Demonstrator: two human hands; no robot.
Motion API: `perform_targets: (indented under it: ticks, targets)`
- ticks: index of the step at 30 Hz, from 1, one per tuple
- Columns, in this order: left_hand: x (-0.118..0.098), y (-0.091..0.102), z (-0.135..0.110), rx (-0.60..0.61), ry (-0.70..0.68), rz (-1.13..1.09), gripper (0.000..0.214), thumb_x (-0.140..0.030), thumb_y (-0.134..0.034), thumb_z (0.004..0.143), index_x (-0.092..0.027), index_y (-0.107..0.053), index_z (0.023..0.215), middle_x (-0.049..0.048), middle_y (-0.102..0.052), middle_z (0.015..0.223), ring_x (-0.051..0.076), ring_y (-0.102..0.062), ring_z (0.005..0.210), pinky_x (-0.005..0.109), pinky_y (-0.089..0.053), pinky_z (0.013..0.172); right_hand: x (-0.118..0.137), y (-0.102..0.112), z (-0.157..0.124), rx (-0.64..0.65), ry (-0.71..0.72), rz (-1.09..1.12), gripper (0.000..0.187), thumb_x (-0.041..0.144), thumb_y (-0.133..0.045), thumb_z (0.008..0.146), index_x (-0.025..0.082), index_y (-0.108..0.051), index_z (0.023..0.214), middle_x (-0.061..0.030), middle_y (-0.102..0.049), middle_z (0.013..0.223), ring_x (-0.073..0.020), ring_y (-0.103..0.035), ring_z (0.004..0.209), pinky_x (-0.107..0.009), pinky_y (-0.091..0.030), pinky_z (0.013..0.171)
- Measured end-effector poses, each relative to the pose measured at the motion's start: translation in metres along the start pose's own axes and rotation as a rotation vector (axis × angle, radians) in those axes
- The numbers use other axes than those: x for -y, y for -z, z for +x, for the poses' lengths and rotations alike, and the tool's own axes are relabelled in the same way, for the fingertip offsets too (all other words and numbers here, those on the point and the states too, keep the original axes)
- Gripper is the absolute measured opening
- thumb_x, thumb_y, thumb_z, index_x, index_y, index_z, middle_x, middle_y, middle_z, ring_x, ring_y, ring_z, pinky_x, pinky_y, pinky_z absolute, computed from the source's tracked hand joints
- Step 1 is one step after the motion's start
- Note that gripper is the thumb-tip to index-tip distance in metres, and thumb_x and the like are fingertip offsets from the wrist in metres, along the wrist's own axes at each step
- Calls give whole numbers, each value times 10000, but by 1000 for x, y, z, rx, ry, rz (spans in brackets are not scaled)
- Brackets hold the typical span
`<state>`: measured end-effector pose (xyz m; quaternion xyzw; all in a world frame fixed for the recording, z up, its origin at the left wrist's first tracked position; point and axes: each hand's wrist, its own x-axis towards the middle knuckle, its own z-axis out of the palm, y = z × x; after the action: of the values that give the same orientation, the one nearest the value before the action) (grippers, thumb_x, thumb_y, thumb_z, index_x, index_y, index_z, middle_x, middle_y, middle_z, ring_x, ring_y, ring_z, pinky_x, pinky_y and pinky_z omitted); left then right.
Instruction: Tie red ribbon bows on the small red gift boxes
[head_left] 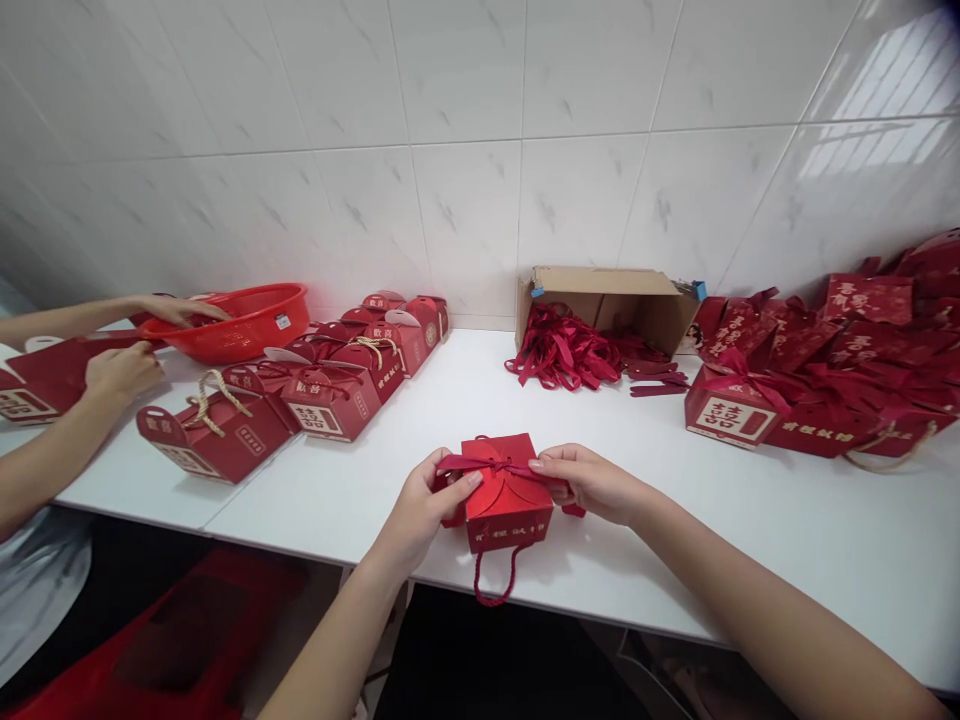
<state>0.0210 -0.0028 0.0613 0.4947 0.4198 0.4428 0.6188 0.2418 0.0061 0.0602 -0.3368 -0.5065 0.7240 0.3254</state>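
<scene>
A small red gift box (507,530) stands on the white table near its front edge, right before me. A dark red ribbon (491,464) crosses its top and is knotted in the middle. My left hand (431,505) pinches the ribbon at the box's left side, its thumb resting on the lid. On the other side, my right hand (589,480) has the ribbon's right part between thumb and fingers. A dark red cord handle (495,600) hangs from the box's front over the table edge.
An open carton (615,280) with a heap of red ribbons (566,350) lies by the wall. Finished-looking red boxes (810,425) crowd the right; others (330,400) stand left. A co-worker's hands (124,372) are near a red plastic basin (255,320) at far left.
</scene>
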Motion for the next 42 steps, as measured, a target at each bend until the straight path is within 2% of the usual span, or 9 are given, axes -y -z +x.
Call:
perform_targets:
  ticks: [5, 11, 15, 18, 20, 24, 26, 34, 42]
  targets:
    - [1, -2, 1, 20, -2, -51, 242, -295, -731, 696, -186, -567, 838, -22, -630, 774, 103, -566, 639, 206, -422, 573, -8, 0, 3, -85, 21, 40, 505, 442, -730, 683, 186, -325, 524, 75, -288, 512, -58, -223, 474, -254, -136, 500]
    - [4, -3, 2, -2, 15, -39, 239, -324, -724, 694, -188, -547, 782, -48, -571, 657, 76, -484, 535, 188, -354, 503, -7, 1, 2, -76, 37, 54, 521, 440, -734, 673, 188, -308, 510, 69, -310, 509, -62, -237, 481, -250, -153, 501]
    - [8, -2, 0, -148, -62, 112, 355, -362, -736, 668, -177, -435, 631, -65, -456, 575, 69, -413, 524, 181, -318, 496, -6, 5, 1, -69, 58, -6, 487, 419, -717, 697, 184, -335, 508, 68, -337, 487, -61, -252, 463, -252, -140, 494]
    - [11, -3, -1, -257, -120, 209, 417, -373, -744, 658, -176, -382, 593, -79, -353, 530, 59, -322, 503, 177, -266, 476, -6, 7, 0, -68, 48, -25, 460, 393, -715, 701, 182, -357, 506, 66, -362, 474, -61, -263, 449, -255, -132, 487]
    - [12, -4, -1, -241, -112, 186, 399, -374, -741, 665, -176, -399, 609, -76, -368, 545, 60, -334, 516, 174, -282, 492, -5, 7, -1, -58, 46, -4, 455, 369, -718, 699, 179, -358, 496, 66, -368, 469, -60, -264, 450, -255, -134, 491]
    - [15, -8, 1, -86, 19, -24, 304, -361, -712, 702, -186, -464, 704, -75, -440, 568, 56, -376, 492, 175, -321, 497, -5, 7, -2, -37, 41, 37, 445, 343, -730, 685, 173, -374, 479, 67, -374, 459, -57, -273, 451, -255, -147, 501]
    - [16, -9, 1, -45, 48, -106, 280, -343, -707, 711, -192, -472, 729, -82, -455, 559, 50, -368, 456, 173, -313, 471, -5, 7, -2, -35, 33, 53, 439, 338, -736, 677, 170, -385, 473, 67, -372, 451, -56, -279, 447, -254, -151, 502]
    - [22, -12, 2, -67, 88, -218, 270, -327, -728, 692, -197, -516, 797, -53, -571, 682, 72, -516, 567, 172, -408, 529, -5, 5, -2, -75, 20, 119, 434, 318, -740, 668, 171, -384, 468, 67, -364, 446, -53, -281, 445, -250, -154, 497]
    - [20, -10, 2, -76, 81, -194, 260, -303, -744, 676, -187, -531, 770, -50, -586, 666, 74, -533, 565, 169, -410, 517, -4, 8, -3, -48, 39, 115, 414, 281, -715, 703, 168, -387, 477, 61, -388, 465, -59, -310, 459, -241, -172, 500]
